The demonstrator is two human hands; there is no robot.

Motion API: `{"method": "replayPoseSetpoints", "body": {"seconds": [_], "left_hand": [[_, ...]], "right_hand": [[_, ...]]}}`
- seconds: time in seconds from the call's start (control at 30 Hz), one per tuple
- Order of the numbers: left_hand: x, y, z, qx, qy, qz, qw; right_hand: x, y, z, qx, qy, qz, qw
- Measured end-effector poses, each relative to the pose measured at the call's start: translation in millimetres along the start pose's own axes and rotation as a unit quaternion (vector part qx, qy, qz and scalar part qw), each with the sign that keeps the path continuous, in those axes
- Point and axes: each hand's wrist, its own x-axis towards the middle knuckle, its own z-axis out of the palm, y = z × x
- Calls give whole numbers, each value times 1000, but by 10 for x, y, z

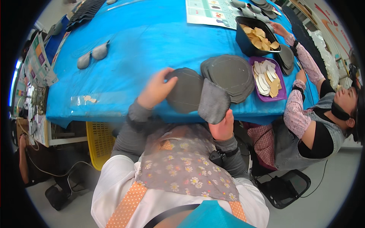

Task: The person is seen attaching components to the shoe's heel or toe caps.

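My left hand [157,88] grips the left edge of a rounded dark grey fabric piece [184,95], its thumb lying on top. In my right hand [222,128] is a smaller, lighter grey fuzzy fabric pad [214,102], held by its lower corner and tilted. The pad overlaps the right edge of the rounded piece and the near edge of a stack of dark grey fabric pieces [231,76]. That stack lies on the blue-covered table just beyond my right hand. What lies under the rounded piece is hidden.
Right of the stack stand a purple basket [284,92] of white and tan pieces and a black bin [242,41] of tan pieces. A co-worker [315,114] sits at the right, one hand by the bin. Joined grey pads [93,55] lie at the left on the blue table [129,41].
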Motion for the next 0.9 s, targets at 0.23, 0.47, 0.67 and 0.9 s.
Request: {"method": "replayPoseSetpoints", "body": {"seconds": [0.23, 0.47, 0.67, 0.9], "left_hand": [[-139, -68, -390, -496, 21, -19, 868], [-122, -595, -438, -433, 50, -47, 899], [-71, -611, -306, -431, 0, -28, 902], [-100, -383, -267, -632, -23, -128, 764]], "right_hand": [[61, -212, 113, -23, -17, 22, 999], [289, -156, 339, -119, -46, -35, 991], [764, 125, 417, -373, -112, -300, 871], [853, 327, 358, -519, -149, -359, 761]]}}
